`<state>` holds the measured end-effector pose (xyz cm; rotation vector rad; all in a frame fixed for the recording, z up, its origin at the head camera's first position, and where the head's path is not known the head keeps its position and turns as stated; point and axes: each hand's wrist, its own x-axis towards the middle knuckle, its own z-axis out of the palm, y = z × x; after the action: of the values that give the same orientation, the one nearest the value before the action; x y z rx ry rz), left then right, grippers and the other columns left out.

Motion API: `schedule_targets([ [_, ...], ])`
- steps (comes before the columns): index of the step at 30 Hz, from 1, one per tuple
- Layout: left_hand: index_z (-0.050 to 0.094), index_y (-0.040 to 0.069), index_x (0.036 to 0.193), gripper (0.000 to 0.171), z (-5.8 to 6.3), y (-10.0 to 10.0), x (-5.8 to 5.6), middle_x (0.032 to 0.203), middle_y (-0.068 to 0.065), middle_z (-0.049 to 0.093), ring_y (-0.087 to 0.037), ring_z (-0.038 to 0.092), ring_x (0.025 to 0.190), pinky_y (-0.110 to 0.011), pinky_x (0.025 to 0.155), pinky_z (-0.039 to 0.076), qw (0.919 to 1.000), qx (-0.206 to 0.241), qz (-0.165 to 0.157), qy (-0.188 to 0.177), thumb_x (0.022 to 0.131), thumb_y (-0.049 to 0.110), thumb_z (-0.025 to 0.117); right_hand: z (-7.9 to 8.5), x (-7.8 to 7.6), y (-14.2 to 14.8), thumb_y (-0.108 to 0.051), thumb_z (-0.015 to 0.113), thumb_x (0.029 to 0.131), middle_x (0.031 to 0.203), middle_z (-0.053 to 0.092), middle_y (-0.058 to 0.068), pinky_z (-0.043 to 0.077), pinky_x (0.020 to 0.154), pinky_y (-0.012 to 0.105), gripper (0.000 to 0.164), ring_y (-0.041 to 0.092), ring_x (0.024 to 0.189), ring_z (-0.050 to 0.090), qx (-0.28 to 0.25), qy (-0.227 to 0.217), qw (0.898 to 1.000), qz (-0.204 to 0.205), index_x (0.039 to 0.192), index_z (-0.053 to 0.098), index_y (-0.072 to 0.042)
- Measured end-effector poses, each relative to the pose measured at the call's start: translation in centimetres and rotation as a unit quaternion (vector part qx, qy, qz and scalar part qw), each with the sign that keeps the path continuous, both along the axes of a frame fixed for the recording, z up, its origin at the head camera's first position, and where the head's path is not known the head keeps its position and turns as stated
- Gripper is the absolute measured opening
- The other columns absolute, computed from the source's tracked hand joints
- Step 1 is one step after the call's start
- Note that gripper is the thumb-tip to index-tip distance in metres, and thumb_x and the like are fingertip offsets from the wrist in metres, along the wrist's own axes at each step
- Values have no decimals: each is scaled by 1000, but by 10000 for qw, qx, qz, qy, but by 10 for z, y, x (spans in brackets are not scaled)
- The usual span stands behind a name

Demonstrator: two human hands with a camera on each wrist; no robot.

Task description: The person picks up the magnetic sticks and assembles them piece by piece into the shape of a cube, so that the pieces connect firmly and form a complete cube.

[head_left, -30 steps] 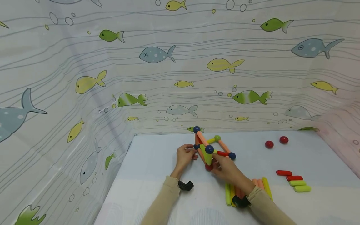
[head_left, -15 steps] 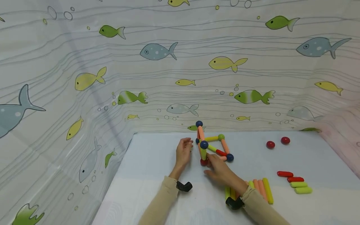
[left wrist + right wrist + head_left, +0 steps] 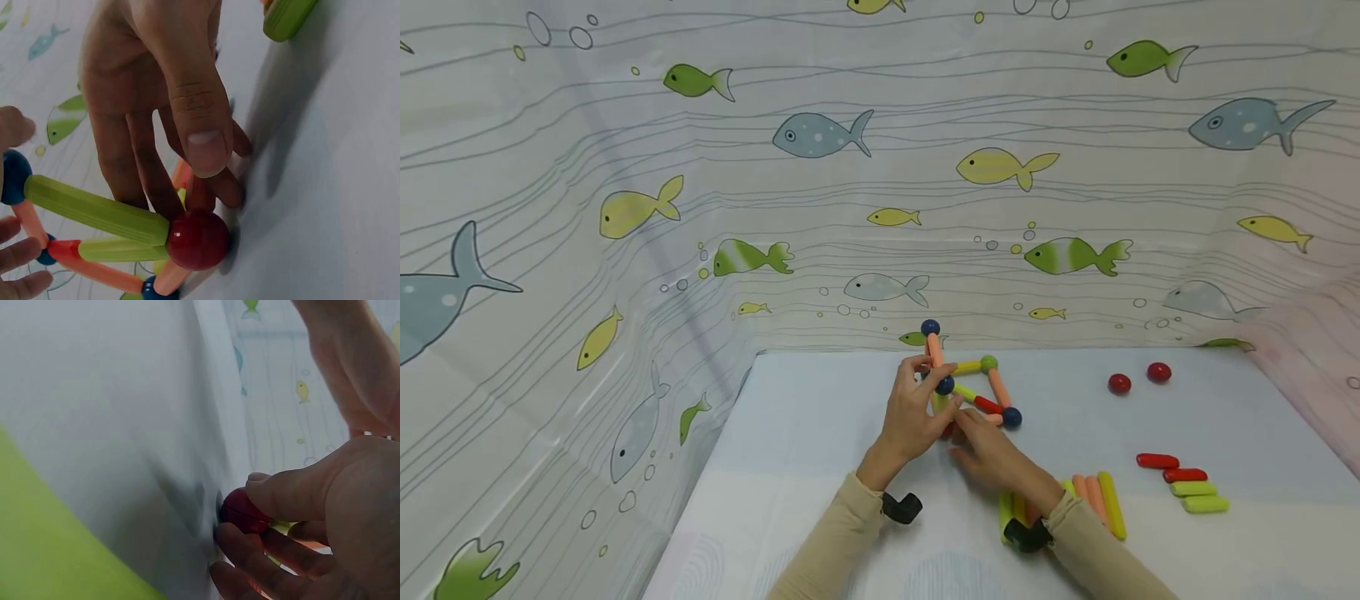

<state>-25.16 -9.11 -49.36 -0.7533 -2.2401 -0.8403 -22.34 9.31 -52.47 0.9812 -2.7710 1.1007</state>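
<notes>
Stick frame [image 3: 966,394] up on table [image 3: 820,425], between your hands. Your left hand [image 3: 908,421]: thumb and fingers spread round upper blue ball [image 3: 944,385]; can't tell if pinching. Your right hand [image 3: 995,450]: low, fingers by red ball [image 3: 199,240]; firm hold, can't tell. Loose sticks [image 3: 1097,500] by your right wrist.

Your left hand [image 3: 913,417] has moved toward the right edge of the worktop [image 3: 805,425] and now reaches around the near top blue ball [image 3: 945,385]. That ball swung a little left, too.
</notes>
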Motion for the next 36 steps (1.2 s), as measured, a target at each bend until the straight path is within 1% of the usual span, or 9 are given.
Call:
schedule_targets([
  [6, 69, 12, 131, 41, 2, 0, 1, 130, -21, 56, -30, 59, 113, -47, 92, 55, 9986, -178, 363, -354, 93, 24, 81, 3, -1, 4, -1, 75, 94, 132, 63, 16, 59, 96, 46, 59, 26, 108, 67, 83, -246, 9997, 36, 148, 52, 3],
  [10, 69, 15, 132, 42, 4, -1, 3, 117, -13, 60, -24, 63, 104, -40, 85, 56, 9977, -342, 487, -311, 93, 25, 82, 6, -5, 16, -9, 80, 94, 132, 68, 12, 58, 100, 50, 60, 26, 113, 69, 53, -304, 9995, -93, 149, 55, -1],
  [12, 69, 14, 132, 43, 4, -2, 4, 110, -9, 62, -21, 64, 97, -36, 79, 56, 9975, -417, 490, -277, 92, 24, 83, 8, -8, 26, -12, 80, 94, 129, 71, 11, 59, 98, 51, 54, 26, 113, 71, -13, -251, 9996, -163, 143, 61, -3],
  [16, 69, 13, 131, 43, 6, -5, 4, 101, -6, 65, -18, 63, 86, -31, 69, 54, 9969, -571, 504, -207, 92, 23, 83, 13, -11, 53, -14, 79, 95, 118, 74, 9, 62, 89, 41, 32, 20, 100, 71, -130, -484, 9987, -120, 125, 71, -4],
  [19, 68, 12, 130, 43, 7, -7, 4, 96, -4, 68, -17, 65, 82, -31, 67, 55, 9965, -656, 503, -126, 91, 22, 84, 15, -11, 73, -18, 81, 95, 109, 74, 4, 60, 83, 30, 28, 13, 93, 66, -25, -1020, 9947, 131, 119, 73, -6],
  [21, 69, 11, 130, 44, 8, -9, 4, 95, -3, 70, -18, 68, 82, -31, 67, 56, 9966, -676, 466, -79, 90, 19, 85, 16, -9, 84, -20, 82, 94, 108, 73, 2, 58, 82, 26, 30, 12, 93, 64, 87, -1438, 9889, 376, 120, 73, -7],
  [25, 68, 8, 130, 43, 7, -10, 4, 95, -4, 73, -16, 65, 77, -28, 64, 53, 9973, -640, 351, -107, 90, 15, 84, 14, -5, 96, -22, 84, 92, 115, 74, 2, 57, 84, 26, 36, 16, 98, 65, 198, -2024, 9754, 847, 125, 74, -10],
  [30, 67, 5, 130, 42, 8, -11, 4, 94, -5, 74, -20, 68, 75, -24, 64, 52, 9981, -510, 159, -321, 92, 10, 82, 11, -3, 95, -23, 83, 93, 115, 76, -3, 57, 87, 27, 30, 13, 99, 65, 284, -2086, 9706, 1169, 122, 77, -16],
  [36, 63, 3, 134, 43, 10, -13, 4, 101, -9, 78, -22, 74, 78, -32, 68, 61, 9972, -360, -150, -632, 94, 9, 78, 13, 0, 91, -24, 82, 93, 107, 73, -9, 56, 85, 27, 23, 9, 96, 63, 520, -2093, 9689, 1208, 116, 79, -20],
])
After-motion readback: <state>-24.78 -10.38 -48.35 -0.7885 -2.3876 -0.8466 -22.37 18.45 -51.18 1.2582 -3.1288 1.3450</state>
